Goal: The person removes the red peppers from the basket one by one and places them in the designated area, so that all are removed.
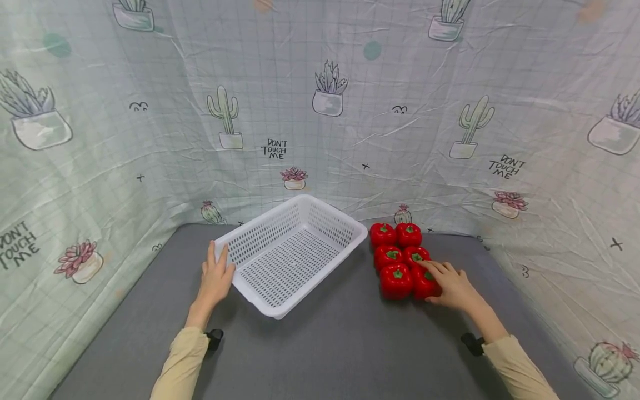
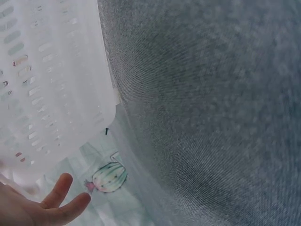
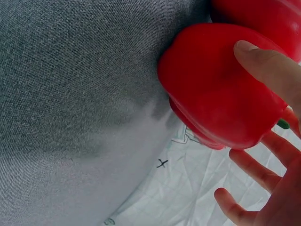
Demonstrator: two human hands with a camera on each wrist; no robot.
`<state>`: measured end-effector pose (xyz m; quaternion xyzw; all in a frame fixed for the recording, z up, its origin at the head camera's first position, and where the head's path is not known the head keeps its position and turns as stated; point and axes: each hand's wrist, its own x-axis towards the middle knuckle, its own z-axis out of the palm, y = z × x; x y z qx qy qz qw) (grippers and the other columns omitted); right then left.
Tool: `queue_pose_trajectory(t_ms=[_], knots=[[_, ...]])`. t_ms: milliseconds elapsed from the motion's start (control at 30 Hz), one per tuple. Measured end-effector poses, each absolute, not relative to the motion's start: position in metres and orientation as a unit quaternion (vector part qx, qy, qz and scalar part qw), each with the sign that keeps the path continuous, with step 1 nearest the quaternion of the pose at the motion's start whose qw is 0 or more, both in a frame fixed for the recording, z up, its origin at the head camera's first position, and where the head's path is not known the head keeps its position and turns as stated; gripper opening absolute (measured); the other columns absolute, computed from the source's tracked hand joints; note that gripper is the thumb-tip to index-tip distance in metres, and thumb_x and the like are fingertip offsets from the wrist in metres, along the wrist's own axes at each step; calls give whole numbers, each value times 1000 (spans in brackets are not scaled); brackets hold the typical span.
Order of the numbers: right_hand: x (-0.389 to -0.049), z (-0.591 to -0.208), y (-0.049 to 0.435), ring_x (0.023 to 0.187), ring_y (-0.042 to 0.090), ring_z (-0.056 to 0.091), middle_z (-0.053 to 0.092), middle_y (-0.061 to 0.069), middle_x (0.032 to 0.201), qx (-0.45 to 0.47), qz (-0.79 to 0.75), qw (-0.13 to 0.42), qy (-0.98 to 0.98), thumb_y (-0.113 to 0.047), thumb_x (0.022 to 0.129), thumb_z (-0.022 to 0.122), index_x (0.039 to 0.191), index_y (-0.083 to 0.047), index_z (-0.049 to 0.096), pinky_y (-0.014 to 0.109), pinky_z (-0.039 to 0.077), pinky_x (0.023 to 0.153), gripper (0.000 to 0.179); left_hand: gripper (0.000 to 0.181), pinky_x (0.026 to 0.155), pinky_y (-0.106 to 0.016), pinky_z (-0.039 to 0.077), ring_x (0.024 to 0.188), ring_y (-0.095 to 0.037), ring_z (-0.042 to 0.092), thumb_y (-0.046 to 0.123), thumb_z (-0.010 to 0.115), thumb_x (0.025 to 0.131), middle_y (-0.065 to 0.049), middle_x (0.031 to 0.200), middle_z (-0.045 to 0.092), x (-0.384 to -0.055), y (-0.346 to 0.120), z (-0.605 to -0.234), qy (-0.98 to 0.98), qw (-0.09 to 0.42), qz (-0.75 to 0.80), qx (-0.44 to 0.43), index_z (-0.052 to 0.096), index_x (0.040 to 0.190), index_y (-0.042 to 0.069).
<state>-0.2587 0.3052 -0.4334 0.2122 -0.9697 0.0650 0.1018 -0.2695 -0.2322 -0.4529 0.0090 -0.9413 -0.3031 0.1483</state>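
A white perforated plastic basket (image 1: 295,266) sits at an angle on the grey table, its inside bare. At the basket's left corner is my left hand (image 1: 216,278), fingers fairly straight and resting at the rim; the left wrist view shows two extended fingers (image 2: 63,200) beside the basket's outer wall (image 2: 51,80). To the right stand several red bell peppers (image 1: 396,280) with green stems, in two columns. My right hand (image 1: 452,286) grips the front-right red bell pepper (image 3: 211,89), thumb (image 3: 265,63) on its near side and fingers across its top.
The grey tabletop (image 1: 340,350) runs in front of the basket and peppers. A pale fabric backdrop (image 1: 370,133) printed with potted cacti rises behind and at both sides. Another red bell pepper (image 3: 263,19) sits close beside the gripped one.
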Motion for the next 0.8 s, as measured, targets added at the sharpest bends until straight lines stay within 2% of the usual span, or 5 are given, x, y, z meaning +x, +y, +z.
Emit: queue_pose_trajectory(t_ms=[167,333,500,633,800], knots=[[-256,-434,312,106,33,44,49,14,126,203,60,109,-971,-31,58,81,134,-13,35,50,33,69,90,57,91,-61,22,116,-47,20,21,34,91,-21,148,-11,-269,-233,-449,-945,133,-299,8,18,141,-2],[-251,-433,317,107,34,44,49,13,126,204,60,118,-970,-30,57,81,133,-12,36,51,34,68,90,59,92,-61,20,118,-48,18,24,36,92,-21,148,-12,-269,-234,-449,-946,124,-298,5,17,141,-1],[-246,-433,322,109,37,43,48,16,127,191,88,109,-972,-28,59,80,133,-10,37,58,33,72,87,61,93,-61,18,120,-48,17,27,38,92,-21,148,-11,-270,-236,-449,-944,117,-310,0,15,142,-1],[-243,-434,328,108,38,42,48,18,126,176,106,98,-974,-27,61,80,133,-10,36,63,33,75,86,61,96,-61,14,124,-50,13,25,39,92,-22,148,-7,-270,-240,-448,-933,123,-338,-10,15,141,-2],[-240,-440,335,107,39,42,47,19,126,165,118,86,-975,-27,62,78,134,-11,35,67,31,76,85,60,98,-63,9,128,-52,7,19,42,92,-26,147,0,-263,-247,-448,-915,156,-369,-37,17,140,-4]])
